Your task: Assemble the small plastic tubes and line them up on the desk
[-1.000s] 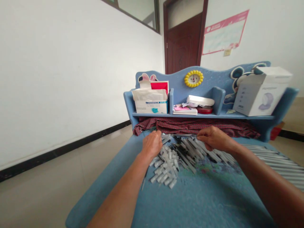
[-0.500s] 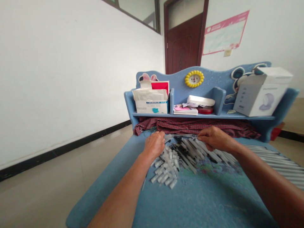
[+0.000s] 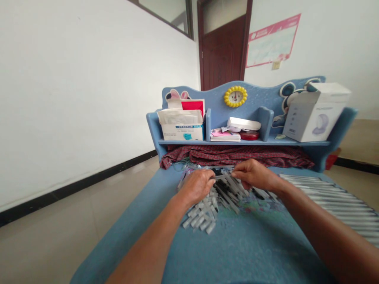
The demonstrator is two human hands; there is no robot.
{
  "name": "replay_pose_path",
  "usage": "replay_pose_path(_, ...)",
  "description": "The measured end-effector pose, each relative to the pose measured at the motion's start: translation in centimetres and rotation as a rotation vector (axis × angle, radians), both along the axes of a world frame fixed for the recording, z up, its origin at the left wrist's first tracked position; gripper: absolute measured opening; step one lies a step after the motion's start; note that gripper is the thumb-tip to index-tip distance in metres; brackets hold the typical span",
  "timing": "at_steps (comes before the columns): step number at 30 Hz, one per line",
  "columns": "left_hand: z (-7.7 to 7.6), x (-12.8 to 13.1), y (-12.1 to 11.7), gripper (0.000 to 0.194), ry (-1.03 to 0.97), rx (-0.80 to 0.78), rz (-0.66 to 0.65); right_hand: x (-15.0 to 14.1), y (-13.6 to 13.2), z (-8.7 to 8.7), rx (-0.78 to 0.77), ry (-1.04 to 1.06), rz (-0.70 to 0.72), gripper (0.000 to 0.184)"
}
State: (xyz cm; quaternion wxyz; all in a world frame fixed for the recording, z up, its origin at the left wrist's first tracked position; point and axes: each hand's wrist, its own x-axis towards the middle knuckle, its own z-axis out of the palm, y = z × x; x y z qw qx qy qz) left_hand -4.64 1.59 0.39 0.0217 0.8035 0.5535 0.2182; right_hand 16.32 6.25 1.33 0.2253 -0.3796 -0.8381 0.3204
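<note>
A heap of plastic tubes point(image 3: 207, 209) lies on the counter point(image 3: 237, 252), beneath a shelf point(image 3: 242, 142) holding a mask box point(image 3: 182, 132) at left and a carton point(image 3: 314, 114) at right; a row of tubes point(image 3: 331, 201) lies right of the heap.

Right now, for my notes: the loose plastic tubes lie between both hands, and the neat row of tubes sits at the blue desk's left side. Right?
No: the head view shows the neat row of tubes at the blue desk's right side, not its left.

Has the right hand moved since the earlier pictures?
Yes, leftward: the fingers of the right hand were to the right of the yellow clock on the shelf board and now sit roughly below it.
</note>
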Motion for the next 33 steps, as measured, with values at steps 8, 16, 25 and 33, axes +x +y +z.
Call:
replay_pose_path(8,0.0,0.9,0.0,0.016,-0.319,-0.105,-0.067,-0.8,-0.5,-0.2,0.072,0.165,-0.098,0.046)
replay_pose_path(16,1.0,1.3,-0.4,0.014,-0.674,-0.142,-0.005,-0.6,0.8,-1.9,0.178,-0.217,-0.120,0.020)
replay_pose_path(25,0.4,0.8,0.3,0.017,-0.801,-0.099,0.014,-1.0,0.6,-2.1,0.285,-0.510,-0.089,0.019)
replay_pose_path(33,0.3,0.6,0.4,0.019,-0.849,-0.120,-0.021,-0.8,0.2,-1.6,0.260,-0.573,-0.021,0.023)
